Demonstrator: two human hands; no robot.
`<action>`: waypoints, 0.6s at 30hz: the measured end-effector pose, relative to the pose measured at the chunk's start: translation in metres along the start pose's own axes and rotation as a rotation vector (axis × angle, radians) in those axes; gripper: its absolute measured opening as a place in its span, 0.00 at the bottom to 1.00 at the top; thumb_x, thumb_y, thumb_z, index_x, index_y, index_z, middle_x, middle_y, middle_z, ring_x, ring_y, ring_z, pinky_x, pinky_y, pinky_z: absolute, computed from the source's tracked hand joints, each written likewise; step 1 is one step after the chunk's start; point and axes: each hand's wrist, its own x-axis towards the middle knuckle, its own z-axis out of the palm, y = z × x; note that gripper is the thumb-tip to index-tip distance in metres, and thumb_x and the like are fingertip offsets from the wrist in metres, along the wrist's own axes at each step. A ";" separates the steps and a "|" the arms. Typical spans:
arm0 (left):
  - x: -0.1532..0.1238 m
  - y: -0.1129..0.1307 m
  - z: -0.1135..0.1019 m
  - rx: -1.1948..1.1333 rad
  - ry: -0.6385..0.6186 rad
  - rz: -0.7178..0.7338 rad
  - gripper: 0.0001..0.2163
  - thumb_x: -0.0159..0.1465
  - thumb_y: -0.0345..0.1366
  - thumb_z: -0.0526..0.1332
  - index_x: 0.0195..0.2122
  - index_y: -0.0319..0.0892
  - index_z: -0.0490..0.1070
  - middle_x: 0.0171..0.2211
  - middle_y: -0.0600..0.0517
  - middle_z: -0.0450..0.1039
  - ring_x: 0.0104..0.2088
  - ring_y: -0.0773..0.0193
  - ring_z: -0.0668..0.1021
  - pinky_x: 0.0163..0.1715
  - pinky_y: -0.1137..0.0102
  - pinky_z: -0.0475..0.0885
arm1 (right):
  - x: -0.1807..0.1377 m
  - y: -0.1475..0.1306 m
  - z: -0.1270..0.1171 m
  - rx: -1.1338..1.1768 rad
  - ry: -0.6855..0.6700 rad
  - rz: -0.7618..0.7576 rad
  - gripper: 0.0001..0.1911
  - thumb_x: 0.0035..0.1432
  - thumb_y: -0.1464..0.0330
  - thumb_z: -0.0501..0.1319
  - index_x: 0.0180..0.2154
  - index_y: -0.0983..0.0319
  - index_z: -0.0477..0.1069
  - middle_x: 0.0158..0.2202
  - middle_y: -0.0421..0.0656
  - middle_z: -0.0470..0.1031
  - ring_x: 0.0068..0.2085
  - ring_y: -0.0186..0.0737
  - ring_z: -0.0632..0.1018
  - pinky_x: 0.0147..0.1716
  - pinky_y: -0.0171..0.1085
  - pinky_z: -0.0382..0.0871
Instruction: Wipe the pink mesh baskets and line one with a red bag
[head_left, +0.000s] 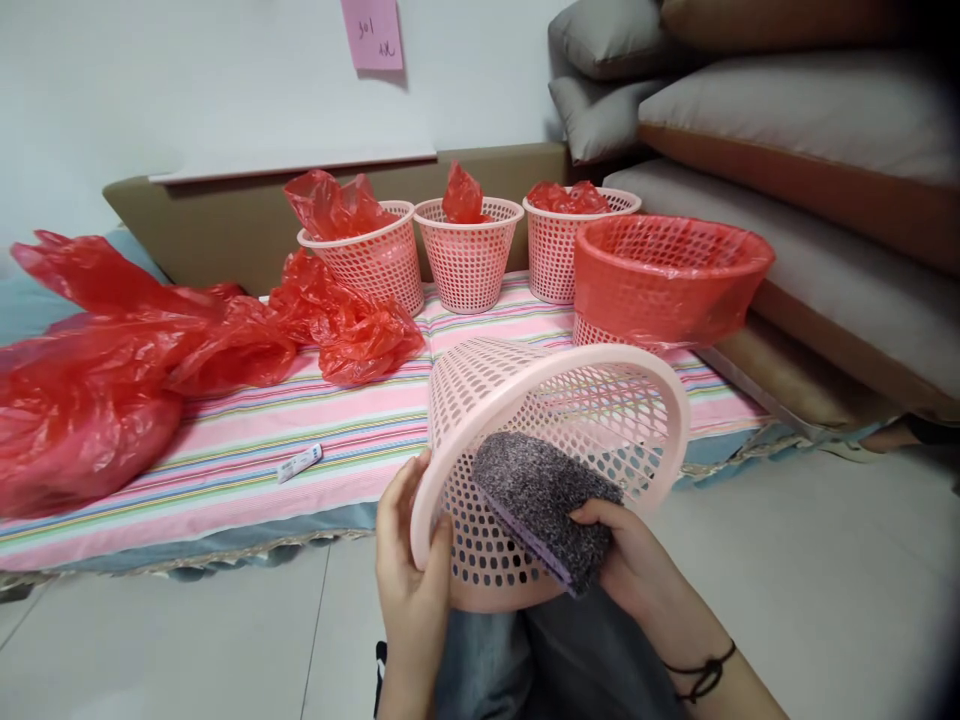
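A pink perforated plastic basket (600,400) lies tilted on my lap with its mouth facing me. My left hand (411,580) is closed on the basket's near rim, thumb inside. My right hand (637,570) grips a grey and purple scouring sponge (540,500) and presses it against the inner wall of the basket. A black cord bracelet circles my right wrist.
Three pink baskets (469,250) with red bags stand at the back of a striped mat (300,430). A fourth basket lined with a red bag (667,275) is at right. Loose red plastic bags (112,360) heap at left. A small white tube (298,463) lies on the mat. Sofa cushions (810,130) at right.
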 end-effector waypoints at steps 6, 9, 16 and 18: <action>-0.016 -0.013 0.002 0.013 0.003 -0.072 0.23 0.60 0.43 0.68 0.56 0.47 0.68 0.60 0.44 0.69 0.62 0.50 0.70 0.63 0.57 0.64 | 0.041 -0.033 0.018 -0.371 0.086 -0.491 0.27 0.49 0.69 0.61 0.53 0.63 0.74 0.52 0.47 0.79 0.53 0.55 0.77 0.57 0.55 0.69; -0.024 -0.021 0.006 -0.027 -0.026 -0.096 0.25 0.61 0.45 0.67 0.59 0.47 0.68 0.63 0.44 0.66 0.66 0.49 0.65 0.67 0.55 0.58 | 0.072 -0.041 0.031 -0.930 -0.072 -0.778 0.37 0.48 0.75 0.55 0.62 0.65 0.65 0.65 0.50 0.66 0.66 0.51 0.65 0.66 0.52 0.57; -0.034 -0.042 0.016 -0.171 0.091 -0.183 0.24 0.65 0.42 0.63 0.61 0.43 0.67 0.60 0.43 0.70 0.63 0.50 0.70 0.64 0.57 0.64 | 0.107 0.003 0.059 -1.800 -0.251 -0.508 0.32 0.53 0.79 0.53 0.61 0.75 0.66 0.67 0.60 0.60 0.69 0.65 0.55 0.67 0.62 0.42; -0.034 -0.045 0.019 -0.220 0.120 -0.166 0.23 0.65 0.41 0.63 0.60 0.42 0.68 0.59 0.43 0.71 0.61 0.50 0.71 0.63 0.57 0.64 | 0.101 0.011 0.060 -1.794 -0.258 -0.489 0.32 0.53 0.78 0.53 0.61 0.73 0.66 0.66 0.59 0.62 0.69 0.65 0.55 0.67 0.62 0.41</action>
